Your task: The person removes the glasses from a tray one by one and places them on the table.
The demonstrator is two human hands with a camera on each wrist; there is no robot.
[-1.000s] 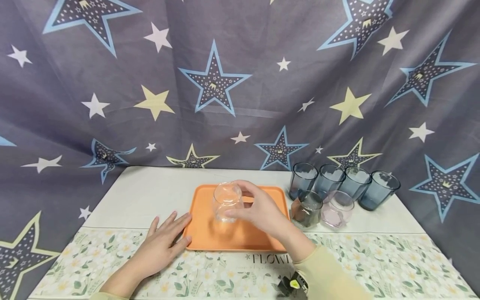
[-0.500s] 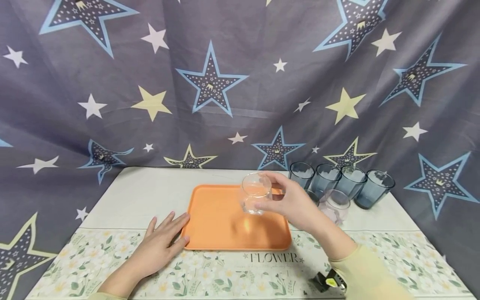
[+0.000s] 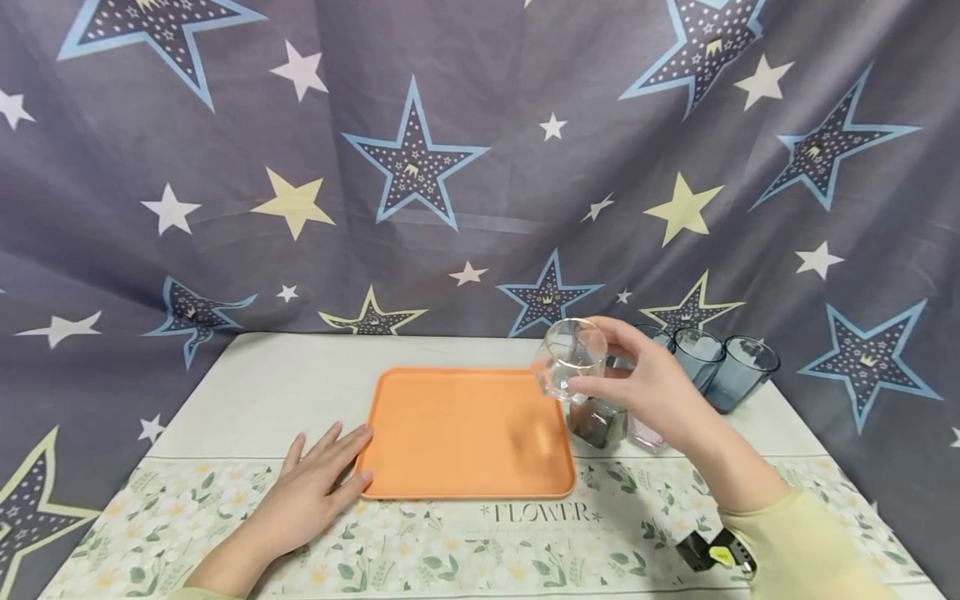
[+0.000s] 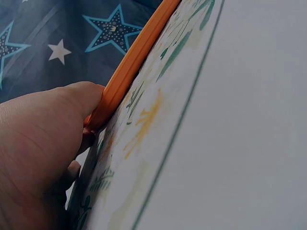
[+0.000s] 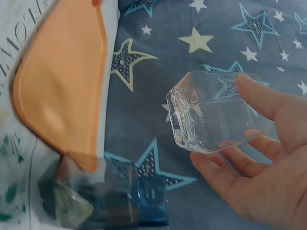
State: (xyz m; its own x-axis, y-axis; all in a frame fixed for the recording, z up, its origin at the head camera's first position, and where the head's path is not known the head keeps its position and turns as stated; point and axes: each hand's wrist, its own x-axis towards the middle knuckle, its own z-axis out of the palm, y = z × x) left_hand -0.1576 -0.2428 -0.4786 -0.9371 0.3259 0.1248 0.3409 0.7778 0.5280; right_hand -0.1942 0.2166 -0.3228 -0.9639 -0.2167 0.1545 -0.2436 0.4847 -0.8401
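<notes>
My right hand [image 3: 663,387] grips a clear faceted glass [image 3: 561,362] between thumb and fingers. The glass is tilted in the air, above the right edge of an orange tray [image 3: 457,433]. From the right wrist view, the thumb lies on one side of the clear glass [image 5: 216,120] and the fingers on the other. My left hand [image 3: 311,492] rests with spread fingers at the left edge of the tray. In the left wrist view, its thumb [image 4: 86,96] touches the orange rim [image 4: 120,81].
Right of the tray stand a smoky grey glass [image 3: 596,425] and a pinkish glass [image 3: 645,435], partly hidden by the right hand. Behind them is a row of blue glasses [image 3: 738,379]. A star-patterned curtain [image 3: 480,167] hangs behind the table, which has a floral cloth [image 3: 450,550].
My right hand has carried the clear glass from above the tray's middle up and rightward to its right edge, tilting it. The left hand has stayed at the tray's left edge.
</notes>
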